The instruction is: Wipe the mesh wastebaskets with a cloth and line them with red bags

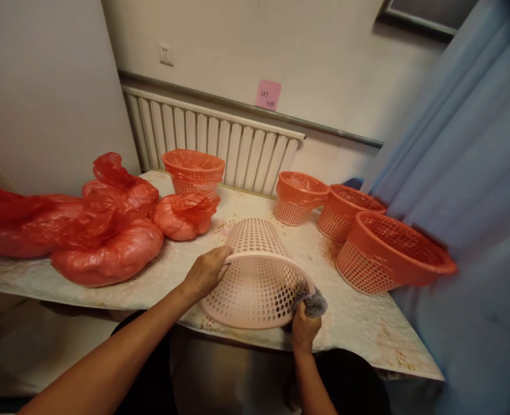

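Note:
A pale pink perforated plastic wastebasket [257, 239] lies tipped on its side at the front of the table, its mouth turned toward me. My left hand [209, 268] grips the upper left of its rim, fingers closed over the edge. At the rim's right side, my right hand [306, 328] is closed around a grey cloth [315, 302] and presses it against the rim. Part of the cloth and the right fingertips are hidden behind the rim and the hand.
Red-lined wastebaskets [298, 199] stand along the right, with another lined wastebasket [194, 167] at the back left. Several filled red plastic bags [108, 248] occupy the table's left. Behind are a radiator [211, 132] and wall; a blue curtain [471, 155] hangs right.

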Tool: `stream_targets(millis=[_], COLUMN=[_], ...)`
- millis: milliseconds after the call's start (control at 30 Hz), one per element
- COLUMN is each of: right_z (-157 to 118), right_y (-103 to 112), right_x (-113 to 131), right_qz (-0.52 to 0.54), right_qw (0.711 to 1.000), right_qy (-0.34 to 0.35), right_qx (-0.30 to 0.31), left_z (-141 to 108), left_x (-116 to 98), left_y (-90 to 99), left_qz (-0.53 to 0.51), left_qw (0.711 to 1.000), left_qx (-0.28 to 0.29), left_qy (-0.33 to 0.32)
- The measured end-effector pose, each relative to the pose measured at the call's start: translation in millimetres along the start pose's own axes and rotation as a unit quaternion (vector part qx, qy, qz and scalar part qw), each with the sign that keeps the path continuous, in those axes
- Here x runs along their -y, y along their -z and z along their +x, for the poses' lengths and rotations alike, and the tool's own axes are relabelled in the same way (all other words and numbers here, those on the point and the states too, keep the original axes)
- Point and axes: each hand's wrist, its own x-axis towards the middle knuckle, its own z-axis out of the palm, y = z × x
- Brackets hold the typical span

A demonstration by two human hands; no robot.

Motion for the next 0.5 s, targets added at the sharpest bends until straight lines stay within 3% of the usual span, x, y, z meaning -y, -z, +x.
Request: stream_targets(millis=[100, 200, 333, 400, 500], right_z=[19.2, 55.8, 92.4, 98.0, 95.1], right_y=[-2.4, -2.3, -2.9, -5.0, -9.2], right_x=[20.2, 55.6, 105.5, 125.7, 146.9], right_qz=[0.009, -0.026, -0.106, -0.132, -0.178], right_qw=[0.999, 0.978, 0.884, 0.840, 0.800], right_qy=[0.033, 0.185, 0.419, 0.482, 0.523], right_qx=[0.035, 0.091, 0.178, 0.211, 0.234], left_z=[-20.9, -38.2, -33.0, -18.5, 7.1], left_x=[13.3, 21.3, 13.6, 2.5, -14.9], left_y=[-4.5, -11.9, -12.5, -6.3, 5.6], left_qz=[-0.013, -0.019, -0.030, -0.038, -0.046], left_qw=[0.998, 0.992, 0.988, 0.991, 0.994], left_qx=[-0.041, -0.085, -0.127, -0.119, -0.092], left_qy=[0.049, 0.094, 0.088, 0.047, -0.022])
